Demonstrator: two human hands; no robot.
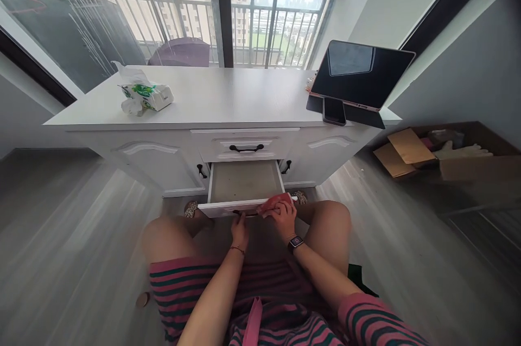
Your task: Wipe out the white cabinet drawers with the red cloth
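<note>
Left hand [240,231] fingers curl on the open drawer [244,180] handle, steadying it, while right hand [284,216] fingers clamp a red cloth [273,203] against its front edge.

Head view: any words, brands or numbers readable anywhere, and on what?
None can be read.
Tissue pack: green and white print, too blurred.
Tablet and phone: screens dark.
Watch on the right hand: face too small.

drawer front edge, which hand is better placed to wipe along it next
Right. The right hand already presses the red cloth onto the open drawer's front edge, while the left hand sits at the handle, probably steadying it.
</note>
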